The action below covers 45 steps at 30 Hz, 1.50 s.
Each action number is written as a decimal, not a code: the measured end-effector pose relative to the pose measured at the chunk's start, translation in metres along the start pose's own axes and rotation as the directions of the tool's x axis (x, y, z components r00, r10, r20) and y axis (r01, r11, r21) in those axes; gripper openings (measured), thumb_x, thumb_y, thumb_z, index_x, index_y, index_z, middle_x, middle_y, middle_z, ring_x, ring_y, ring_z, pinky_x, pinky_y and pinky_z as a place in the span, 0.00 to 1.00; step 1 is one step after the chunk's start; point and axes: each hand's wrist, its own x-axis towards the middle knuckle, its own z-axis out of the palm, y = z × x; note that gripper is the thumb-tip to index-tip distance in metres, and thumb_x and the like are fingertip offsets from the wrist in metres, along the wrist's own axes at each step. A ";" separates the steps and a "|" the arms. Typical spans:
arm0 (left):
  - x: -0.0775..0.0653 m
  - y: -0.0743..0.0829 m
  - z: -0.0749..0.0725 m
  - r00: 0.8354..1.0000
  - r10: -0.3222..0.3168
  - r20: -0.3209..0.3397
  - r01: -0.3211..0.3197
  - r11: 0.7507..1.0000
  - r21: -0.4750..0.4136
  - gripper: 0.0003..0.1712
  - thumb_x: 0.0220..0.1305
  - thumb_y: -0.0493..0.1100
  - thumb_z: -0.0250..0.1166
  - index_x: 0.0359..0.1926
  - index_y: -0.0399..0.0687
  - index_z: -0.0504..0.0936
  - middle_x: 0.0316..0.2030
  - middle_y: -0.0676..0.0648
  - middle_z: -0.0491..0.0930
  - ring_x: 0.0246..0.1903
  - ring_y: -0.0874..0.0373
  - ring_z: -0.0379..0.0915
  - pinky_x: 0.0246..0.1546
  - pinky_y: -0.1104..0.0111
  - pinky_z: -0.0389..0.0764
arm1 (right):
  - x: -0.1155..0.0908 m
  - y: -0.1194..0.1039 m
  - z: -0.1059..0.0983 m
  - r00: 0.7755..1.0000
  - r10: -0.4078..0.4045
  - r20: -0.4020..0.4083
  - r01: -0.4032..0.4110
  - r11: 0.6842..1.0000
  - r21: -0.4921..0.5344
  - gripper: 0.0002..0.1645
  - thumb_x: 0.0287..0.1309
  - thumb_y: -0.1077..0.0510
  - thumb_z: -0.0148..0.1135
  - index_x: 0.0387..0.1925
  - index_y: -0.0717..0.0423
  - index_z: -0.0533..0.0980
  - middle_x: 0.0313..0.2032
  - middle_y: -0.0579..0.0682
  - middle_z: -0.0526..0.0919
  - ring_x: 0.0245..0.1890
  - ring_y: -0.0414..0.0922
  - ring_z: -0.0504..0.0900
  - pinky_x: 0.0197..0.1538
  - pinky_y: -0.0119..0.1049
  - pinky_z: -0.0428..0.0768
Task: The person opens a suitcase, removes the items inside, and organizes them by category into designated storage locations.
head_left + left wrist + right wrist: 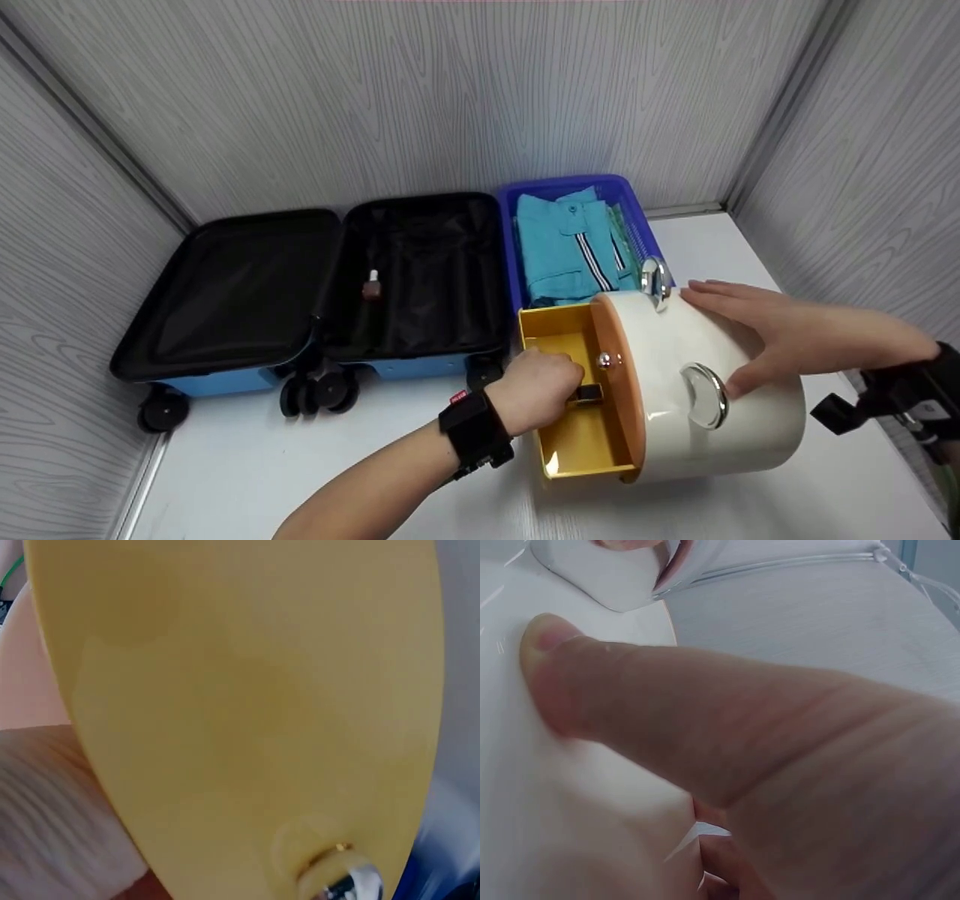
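My left hand (541, 388) reaches into a pulled-out yellow drawer (574, 450), fingers curled at a small black-and-gold item (589, 394); the fingertips are hidden. In the left wrist view, the drawer's yellow front (247, 705) with a silver knob (352, 881) partly covers this hand (67, 817). The drawer belongs to a white rounded storage box (690, 442) with an orange front (628, 390) and silver handles (709, 397). On top of that box rests my right hand (772, 326), fingers spread. Its thumb (630, 690) touches the white surface beside a handle.
An open blue suitcase with black lining (442, 300) lies at left, with a small brown bottle with white cap (372, 286) inside. Behind the drawer stands a blue basket (510, 247) of folded teal clothes (559, 247). Grey wood-patterned panels (420, 97) enclose the white table (300, 465).
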 end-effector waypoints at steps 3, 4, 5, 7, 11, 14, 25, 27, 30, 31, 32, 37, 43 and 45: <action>0.001 0.001 0.000 1.000 0.004 0.015 -0.005 1.000 0.007 0.04 0.68 0.39 0.66 0.37 0.50 0.86 0.30 0.51 0.83 0.33 0.56 0.80 0.34 0.62 0.78 | 0.000 0.000 0.000 1.000 -0.004 -0.006 0.004 1.000 -0.003 0.73 0.39 0.29 0.80 0.82 0.39 0.52 0.80 0.53 0.50 0.78 0.62 0.47 0.70 0.72 0.52; 0.001 0.001 0.000 1.000 0.005 0.020 -0.005 1.000 0.012 0.04 0.68 0.38 0.65 0.37 0.50 0.86 0.31 0.51 0.83 0.33 0.56 0.80 0.34 0.62 0.78 | 0.000 0.000 0.000 1.000 -0.007 -0.006 0.007 1.000 -0.006 0.73 0.39 0.29 0.80 0.82 0.39 0.52 0.80 0.54 0.50 0.78 0.62 0.47 0.70 0.71 0.52; 0.001 0.002 0.000 1.000 0.004 0.024 -0.005 1.000 0.017 0.04 0.68 0.38 0.65 0.37 0.50 0.86 0.31 0.51 0.84 0.33 0.56 0.80 0.33 0.62 0.79 | 0.000 0.000 0.000 1.000 -0.010 -0.008 0.010 1.000 -0.010 0.73 0.39 0.29 0.80 0.82 0.39 0.52 0.80 0.54 0.50 0.78 0.62 0.47 0.70 0.71 0.52; 0.002 0.002 0.000 0.999 0.001 0.033 -0.002 1.000 0.026 0.05 0.67 0.37 0.65 0.37 0.50 0.86 0.31 0.50 0.84 0.32 0.56 0.81 0.33 0.61 0.79 | 0.000 0.000 0.000 1.000 -0.011 -0.009 0.011 1.000 -0.009 0.73 0.39 0.29 0.80 0.82 0.40 0.52 0.80 0.54 0.50 0.78 0.62 0.47 0.70 0.71 0.52; 0.002 0.003 0.000 0.998 -0.016 0.058 0.015 1.000 0.025 0.05 0.67 0.37 0.64 0.36 0.51 0.85 0.31 0.51 0.84 0.32 0.56 0.80 0.33 0.62 0.78 | 0.000 0.000 0.000 1.000 -0.007 -0.005 0.007 1.000 -0.002 0.73 0.39 0.29 0.80 0.82 0.41 0.52 0.80 0.54 0.50 0.78 0.63 0.47 0.70 0.71 0.52; 0.002 0.003 0.001 0.998 -0.021 0.052 0.020 0.999 0.031 0.05 0.67 0.37 0.65 0.35 0.51 0.85 0.31 0.51 0.84 0.32 0.57 0.80 0.32 0.62 0.77 | 0.001 0.000 0.000 1.000 -0.006 -0.003 0.006 1.000 0.001 0.74 0.39 0.29 0.80 0.82 0.42 0.52 0.80 0.55 0.50 0.78 0.63 0.47 0.70 0.72 0.52; -0.005 -0.004 -0.001 0.998 0.010 -0.070 -0.012 0.999 -0.033 0.05 0.64 0.42 0.69 0.41 0.49 0.87 0.36 0.51 0.85 0.37 0.57 0.81 0.41 0.64 0.79 | -0.001 -0.002 0.000 1.000 -0.014 -0.008 0.014 1.000 -0.001 0.72 0.40 0.30 0.80 0.82 0.40 0.52 0.80 0.55 0.50 0.78 0.63 0.48 0.69 0.72 0.53; -0.010 -0.006 -0.003 0.993 -0.009 -0.117 -0.004 0.994 -0.106 0.09 0.66 0.44 0.70 0.46 0.48 0.87 0.40 0.51 0.84 0.41 0.57 0.81 0.47 0.65 0.79 | 0.000 -0.001 0.001 1.000 -0.013 -0.009 0.013 1.000 -0.006 0.72 0.40 0.30 0.80 0.82 0.40 0.52 0.80 0.55 0.50 0.77 0.64 0.48 0.69 0.72 0.53; -0.021 -0.013 -0.005 0.974 -0.051 -0.222 0.007 0.981 -0.193 0.15 0.70 0.47 0.68 0.54 0.48 0.85 0.49 0.51 0.83 0.49 0.57 0.79 0.56 0.64 0.78 | -0.001 0.000 0.001 1.000 -0.007 -0.009 0.007 1.000 -0.014 0.72 0.39 0.30 0.80 0.82 0.40 0.52 0.80 0.55 0.50 0.77 0.64 0.48 0.69 0.73 0.54; -0.025 -0.017 -0.005 0.961 -0.069 -0.268 0.010 0.976 -0.216 0.16 0.70 0.47 0.68 0.56 0.49 0.85 0.50 0.51 0.82 0.51 0.57 0.78 0.57 0.63 0.77 | -0.001 0.000 0.001 1.000 -0.008 -0.009 0.008 1.000 -0.014 0.73 0.39 0.30 0.80 0.82 0.40 0.52 0.80 0.55 0.50 0.77 0.64 0.48 0.69 0.73 0.54; -0.030 -0.021 -0.004 0.945 -0.089 -0.315 0.011 0.970 -0.244 0.17 0.71 0.47 0.67 0.57 0.49 0.84 0.52 0.51 0.82 0.53 0.57 0.77 0.58 0.63 0.76 | -0.001 0.000 0.002 1.000 -0.008 -0.010 0.008 1.000 -0.015 0.73 0.40 0.30 0.80 0.82 0.40 0.52 0.80 0.55 0.50 0.77 0.64 0.48 0.69 0.73 0.54; -0.058 -0.042 0.017 0.848 -0.230 -0.477 0.012 0.909 -0.417 0.17 0.72 0.44 0.65 0.59 0.50 0.82 0.57 0.52 0.79 0.56 0.57 0.76 0.59 0.63 0.77 | 0.000 0.000 0.001 1.000 -0.013 -0.014 0.012 1.000 -0.018 0.72 0.40 0.30 0.80 0.82 0.40 0.52 0.80 0.54 0.50 0.78 0.63 0.48 0.70 0.72 0.53; -0.083 -0.049 0.061 0.841 -0.341 -0.420 0.053 0.824 -0.564 0.17 0.75 0.49 0.62 0.59 0.50 0.81 0.54 0.54 0.79 0.49 0.59 0.78 0.47 0.63 0.81 | 0.000 0.000 0.001 0.999 -0.029 -0.021 0.028 0.999 -0.024 0.71 0.40 0.32 0.81 0.81 0.42 0.53 0.80 0.55 0.51 0.77 0.63 0.49 0.70 0.71 0.52; -0.085 -0.047 0.072 0.851 -0.351 -0.391 0.057 0.801 -0.596 0.19 0.75 0.52 0.62 0.60 0.49 0.80 0.54 0.54 0.79 0.50 0.59 0.79 0.48 0.63 0.82 | 0.000 0.000 0.001 0.999 -0.029 -0.022 0.028 0.999 -0.027 0.71 0.40 0.32 0.81 0.81 0.42 0.53 0.80 0.55 0.51 0.78 0.63 0.48 0.71 0.71 0.52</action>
